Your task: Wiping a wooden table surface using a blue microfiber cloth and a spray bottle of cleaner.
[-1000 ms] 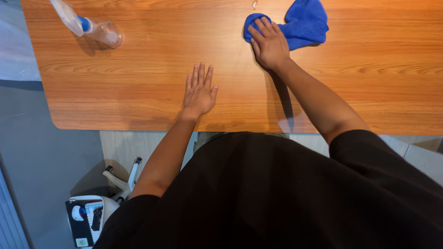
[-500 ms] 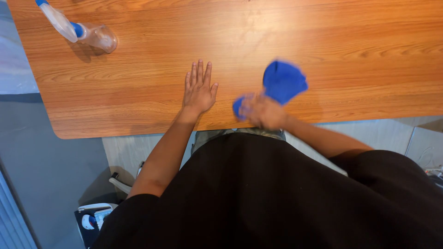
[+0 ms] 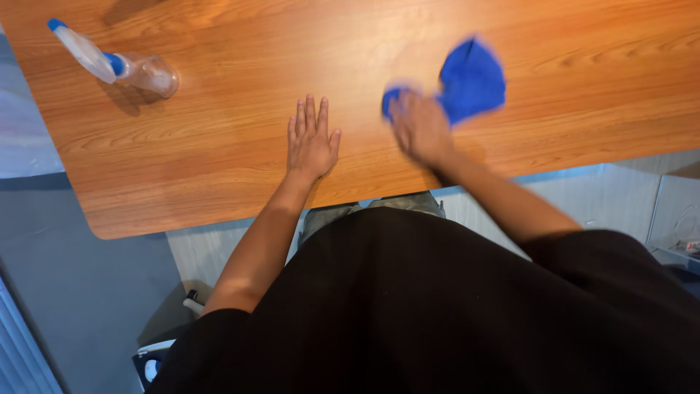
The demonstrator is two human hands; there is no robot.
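right hand (image 3: 419,128): I press soft blue microfiber cloth (image 3: 470,80), blurred
left hand (image 3: 311,142): flat, released, on glossy woodgrain table (image 3: 219,124)

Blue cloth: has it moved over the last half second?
Yes. The blue cloth under the right hand has slid away from the near table edge, toward the far side, while the left hand stays flat.
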